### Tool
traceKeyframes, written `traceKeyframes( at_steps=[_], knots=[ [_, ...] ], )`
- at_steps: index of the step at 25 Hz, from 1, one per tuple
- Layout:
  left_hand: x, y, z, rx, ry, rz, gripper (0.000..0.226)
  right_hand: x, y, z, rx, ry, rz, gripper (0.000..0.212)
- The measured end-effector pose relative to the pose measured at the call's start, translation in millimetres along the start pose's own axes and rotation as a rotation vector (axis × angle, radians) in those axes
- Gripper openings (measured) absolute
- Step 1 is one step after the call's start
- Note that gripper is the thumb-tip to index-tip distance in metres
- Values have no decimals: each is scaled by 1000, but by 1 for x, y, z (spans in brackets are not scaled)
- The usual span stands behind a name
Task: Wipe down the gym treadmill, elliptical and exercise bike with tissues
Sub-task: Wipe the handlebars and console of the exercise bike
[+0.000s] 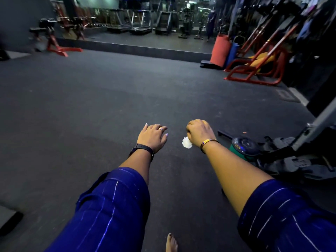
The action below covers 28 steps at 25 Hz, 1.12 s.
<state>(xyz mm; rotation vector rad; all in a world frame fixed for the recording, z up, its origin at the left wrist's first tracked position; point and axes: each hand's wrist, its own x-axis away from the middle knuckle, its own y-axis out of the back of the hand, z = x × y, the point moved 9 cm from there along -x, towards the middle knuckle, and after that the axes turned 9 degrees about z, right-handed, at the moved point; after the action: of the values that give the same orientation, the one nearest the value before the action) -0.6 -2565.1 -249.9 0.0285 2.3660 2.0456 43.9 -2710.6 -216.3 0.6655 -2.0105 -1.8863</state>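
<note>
Because no machine lies under our fingers yet, we carry the tissue (187, 142) balled in our clenched right hand (200, 133), a tuft showing beneath the curled fingers, while our left hand (153, 136) hangs slack and empty.

The sleeves (112, 206) at the bottom of the frame are deep blue with thin white stripes. The tissue (187, 142) in the centre is white. The floor (91, 97) is dark grey. The machine frame (254, 82) at upper right is red, the rolled mat (220, 50) beside it orange-red.
</note>
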Motion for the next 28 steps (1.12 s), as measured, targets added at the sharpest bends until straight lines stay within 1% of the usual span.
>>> traceKeyframes(
  at_steps=[5,10,14,18,23,28],
  knots=[
    [-93,20,56,-24,64,26,43,-128,-4,-10,-74,32,13,24],
    [-155,51,118,-17,170,-46,41,-234,1,18,-74,151,2,24],
    [-196,62,150,-24,206,-75,41,-290,0,38,-29,243,-5,23],
    [-247,71,181,-15,246,-97,41,-348,-1,35,-17,243,-16,22],
    [-327,71,218,-6,231,-112,41,-433,-15,39,4,235,-24,25],
    [-440,83,282,10,228,-114,41,-554,-19,17,-29,176,-41,25]
  ],
)
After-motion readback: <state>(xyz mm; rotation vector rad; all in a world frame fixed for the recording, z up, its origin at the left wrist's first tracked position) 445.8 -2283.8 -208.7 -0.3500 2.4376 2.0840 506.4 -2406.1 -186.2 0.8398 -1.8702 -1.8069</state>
